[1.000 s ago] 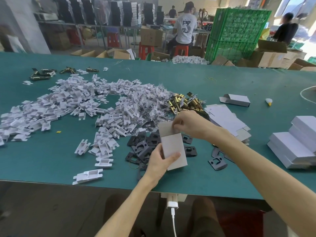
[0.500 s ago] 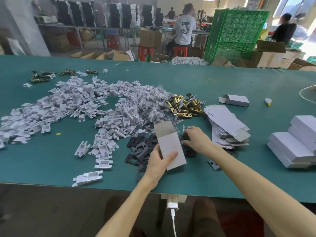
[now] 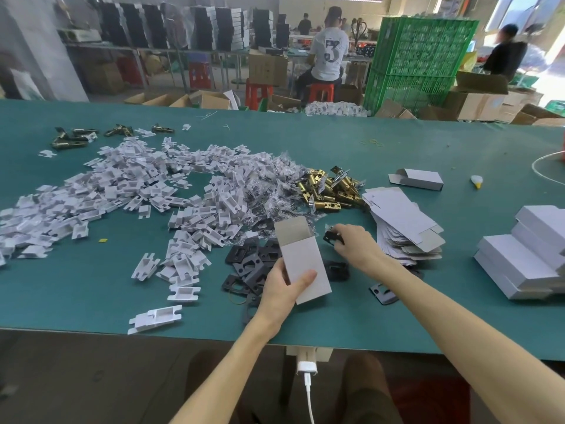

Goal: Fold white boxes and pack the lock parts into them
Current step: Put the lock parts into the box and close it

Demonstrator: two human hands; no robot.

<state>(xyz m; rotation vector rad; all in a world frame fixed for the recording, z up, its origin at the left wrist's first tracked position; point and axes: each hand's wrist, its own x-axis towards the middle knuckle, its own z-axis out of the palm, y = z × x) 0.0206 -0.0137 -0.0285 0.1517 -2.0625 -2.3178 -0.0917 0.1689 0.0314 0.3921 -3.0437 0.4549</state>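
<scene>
Packing stage: mid-cycle. One white box (image 3: 305, 261) was folded, top flap open, held tilted over the table (image 3: 397, 325), near centre.
Left hand (image 3: 284, 289): gripped the box's lower end, thumb across the front face, other fingers behind.
Right hand (image 3: 354, 244): just right of the box mouth, fingertips pinching a black plate (image 3: 333, 237); plate not yet in the box.
Box contents: couldn't tell, inside not visible.
Done: closed boxes (image 3: 526, 264) sat stacked at the right edge. One more folded box (image 3: 417, 179) lay far right, end open.
Left to do: plenty, by my est. Big heap of white inserts (image 3: 122, 191) at left, screw bags (image 3: 269, 185) at centre, brass latches (image 3: 330, 191) beside them, loose black plates (image 3: 250, 264) under the hands, flat blanks (image 3: 403, 221) btwn right hand & closed boxes.
Edges: table's near edge ran below both forearms. A stray insert (image 3: 154, 318) lay close to it, near left.
Open room: bare mat showed along the near edge, btwn blanks & closed boxes, and across the far right. Gap btwn plate & box mouth looked unobstructed, so a short move.
Watch: loose plates around the box could snag a lowered hand, prob. minor.
</scene>
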